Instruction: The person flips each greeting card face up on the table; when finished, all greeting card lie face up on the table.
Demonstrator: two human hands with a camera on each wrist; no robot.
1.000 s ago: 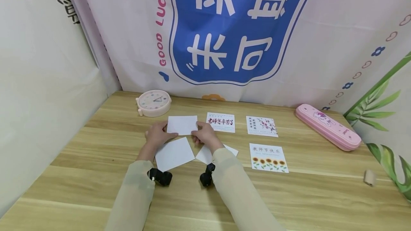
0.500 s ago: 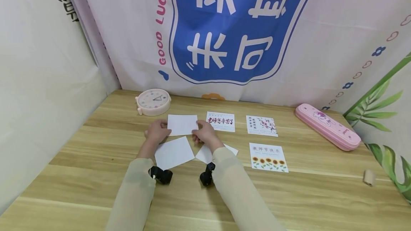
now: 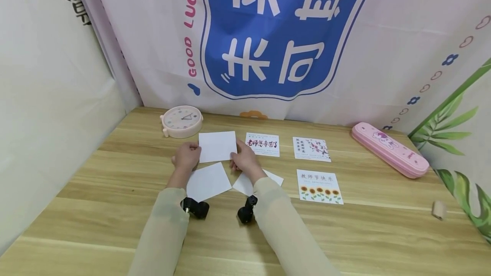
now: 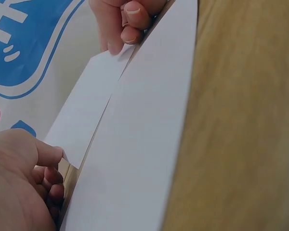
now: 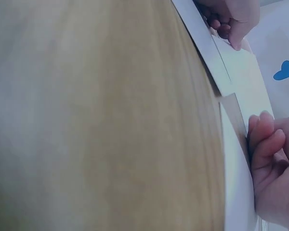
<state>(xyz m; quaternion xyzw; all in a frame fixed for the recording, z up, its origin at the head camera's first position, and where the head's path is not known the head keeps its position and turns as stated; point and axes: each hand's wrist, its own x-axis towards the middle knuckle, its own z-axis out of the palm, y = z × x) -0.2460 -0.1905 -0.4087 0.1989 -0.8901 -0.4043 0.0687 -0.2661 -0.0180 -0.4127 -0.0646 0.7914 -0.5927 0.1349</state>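
Observation:
A white card [image 3: 218,147], its blank face toward me, is held between both hands. My left hand [image 3: 186,156] pinches its lower left corner, with the thumb at the edge in the left wrist view. At the right edge my right hand [image 3: 246,158] grips it between thumb and fingers, the other fingers curled beneath. Just below the held card, a second blank card [image 3: 209,181] lies on the table, turned at an angle. A third blank card [image 3: 273,177] lies partly hidden under my right wrist.
Three printed cards lie to the right: one with red writing [image 3: 263,144], one with blossoms [image 3: 312,149], one with sunflowers [image 3: 320,186]. A pink clock [image 3: 182,121] stands back left, a pink pencil case [image 3: 390,150] back right. A small tan object [image 3: 439,210] lies far right.
The held card has tilted up slightly, its upper right corner rising. My left thumb has drawn back from over the card's lower edge to its left corner.

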